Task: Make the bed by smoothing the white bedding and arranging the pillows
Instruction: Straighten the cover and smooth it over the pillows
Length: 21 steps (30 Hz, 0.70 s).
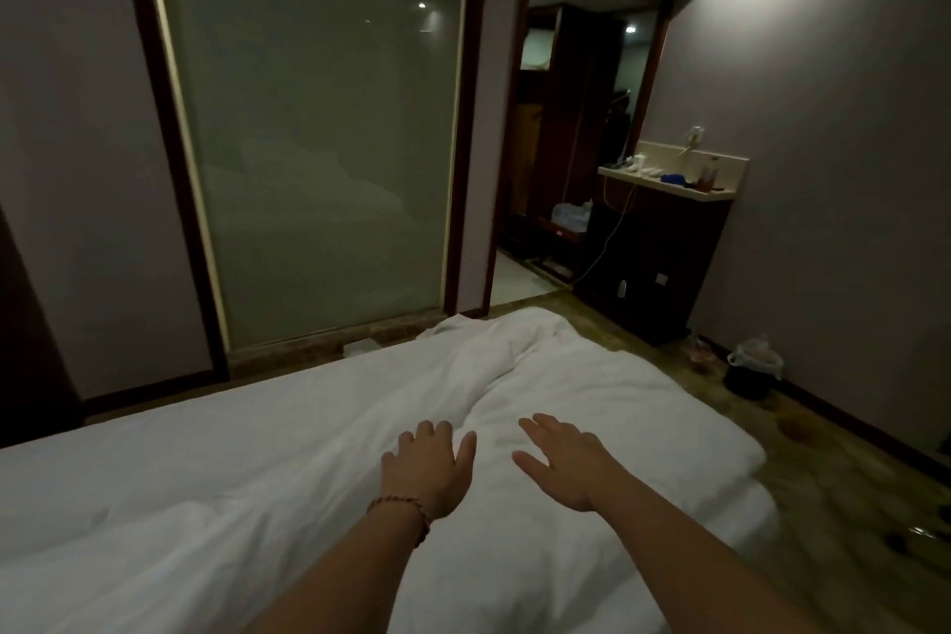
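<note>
Both hands lie flat on the white duvet (267, 469), which covers the bed up to its far corner. The left hand (428, 469), with a braided bracelet (401, 510) at the wrist, has its fingers spread and straight, gripping nothing. The right hand (566, 463) is likewise spread wide, palm down, just beside it. A raised crease (494, 366) runs from between the hands toward the far corner. A frosted glass panel (319, 129) stands beyond the bed's far edge.

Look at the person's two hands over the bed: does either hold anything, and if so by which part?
Nothing is held. The left hand and right hand are both open, fingers spread, over the white bedding.
</note>
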### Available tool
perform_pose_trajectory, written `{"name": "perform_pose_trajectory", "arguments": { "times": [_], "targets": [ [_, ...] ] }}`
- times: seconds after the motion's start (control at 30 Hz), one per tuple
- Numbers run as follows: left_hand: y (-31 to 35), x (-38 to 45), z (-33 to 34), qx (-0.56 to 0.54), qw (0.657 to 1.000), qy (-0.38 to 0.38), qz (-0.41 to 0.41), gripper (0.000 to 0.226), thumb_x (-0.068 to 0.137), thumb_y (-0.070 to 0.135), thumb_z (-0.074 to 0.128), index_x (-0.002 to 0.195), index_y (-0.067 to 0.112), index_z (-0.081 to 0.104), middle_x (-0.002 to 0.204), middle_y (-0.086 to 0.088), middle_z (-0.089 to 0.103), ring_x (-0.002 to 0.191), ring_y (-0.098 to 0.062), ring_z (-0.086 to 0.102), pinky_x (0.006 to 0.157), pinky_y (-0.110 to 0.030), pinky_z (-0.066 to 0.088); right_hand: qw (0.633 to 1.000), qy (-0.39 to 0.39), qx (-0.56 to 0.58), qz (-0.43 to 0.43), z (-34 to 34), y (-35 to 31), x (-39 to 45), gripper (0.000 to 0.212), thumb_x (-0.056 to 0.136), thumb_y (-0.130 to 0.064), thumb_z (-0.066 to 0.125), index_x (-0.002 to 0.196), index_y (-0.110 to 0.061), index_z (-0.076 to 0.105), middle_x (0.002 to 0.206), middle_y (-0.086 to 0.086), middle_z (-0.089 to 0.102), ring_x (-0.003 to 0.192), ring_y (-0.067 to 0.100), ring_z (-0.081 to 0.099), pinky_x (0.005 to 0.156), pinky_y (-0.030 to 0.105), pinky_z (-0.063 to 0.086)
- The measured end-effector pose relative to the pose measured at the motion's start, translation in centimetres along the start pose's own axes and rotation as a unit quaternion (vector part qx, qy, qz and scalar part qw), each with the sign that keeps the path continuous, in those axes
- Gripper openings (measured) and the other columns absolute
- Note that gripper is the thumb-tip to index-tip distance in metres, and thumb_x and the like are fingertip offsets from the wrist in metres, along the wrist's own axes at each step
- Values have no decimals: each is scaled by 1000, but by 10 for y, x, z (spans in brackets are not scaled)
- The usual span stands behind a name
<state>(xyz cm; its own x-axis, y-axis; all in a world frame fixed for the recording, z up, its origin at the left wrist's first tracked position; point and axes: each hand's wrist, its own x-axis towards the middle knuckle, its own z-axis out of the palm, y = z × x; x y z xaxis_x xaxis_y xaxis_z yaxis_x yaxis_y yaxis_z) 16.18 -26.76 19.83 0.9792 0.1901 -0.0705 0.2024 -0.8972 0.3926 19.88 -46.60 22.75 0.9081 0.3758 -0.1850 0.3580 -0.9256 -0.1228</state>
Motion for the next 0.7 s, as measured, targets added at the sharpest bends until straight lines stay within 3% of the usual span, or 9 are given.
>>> {"name": "perform_pose_trajectory", "arguments": {
  "times": [0.07, 0.27, 0.37, 0.43, 0.57, 0.7],
  "targets": [
    [34, 9, 7, 0, 1000, 10, 3, 63, 100, 62, 18, 144, 24, 41, 146, -3, 45, 130, -28, 43, 108, -49, 35, 1000, 2, 1, 2, -10, 34, -1, 112, 61, -82, -7, 158, -30, 12, 166, -3, 9, 149, 22, 18, 118, 42, 17],
    [132, 36, 34, 22, 999, 22, -6, 65, 99, 63, 17, 146, 25, 40, 148, -3, 43, 133, -29, 41, 109, -52, 33, 1000, 16, -18, -2, -38, 140, 9, 76, 93, -69, 14, 158, -30, 10, 166, -2, 6, 150, 23, 15, 119, 44, 14],
    [173, 50, 45, 34, 999, 14, 1, 65, 99, 64, 17, 146, 25, 39, 150, -4, 41, 134, -30, 39, 110, -53, 33, 1000, 5, -18, -6, -50, 185, 16, 68, 100, -62, 22, 158, -29, 10, 166, -2, 4, 151, 22, 11, 120, 44, 12],
    [191, 63, 50, 37, 999, 18, 6, 65, 99, 64, 17, 146, 25, 39, 150, -4, 40, 134, -30, 39, 110, -53, 32, 1000, 8, -15, -2, -55, 207, 25, 74, 96, -68, 16, 158, -29, 10, 166, -2, 5, 151, 22, 11, 120, 44, 12],
    [212, 109, 52, 35, 999, 26, 1, 65, 99, 63, 18, 147, 25, 39, 150, -4, 40, 135, -29, 38, 110, -52, 32, 1000, 16, 10, 2, -66, 242, 61, 116, 57, -83, -9, 158, -30, 11, 166, -3, 7, 150, 22, 15, 119, 43, 15],
    [216, 168, 68, 33, 999, 23, -8, 65, 99, 63, 18, 147, 25, 39, 149, -3, 41, 133, -29, 39, 108, -51, 34, 1000, 13, 12, 3, -65, 272, 110, 119, 54, -83, -9, 158, -29, 12, 166, -3, 8, 149, 22, 16, 119, 43, 16]
  ]
}}
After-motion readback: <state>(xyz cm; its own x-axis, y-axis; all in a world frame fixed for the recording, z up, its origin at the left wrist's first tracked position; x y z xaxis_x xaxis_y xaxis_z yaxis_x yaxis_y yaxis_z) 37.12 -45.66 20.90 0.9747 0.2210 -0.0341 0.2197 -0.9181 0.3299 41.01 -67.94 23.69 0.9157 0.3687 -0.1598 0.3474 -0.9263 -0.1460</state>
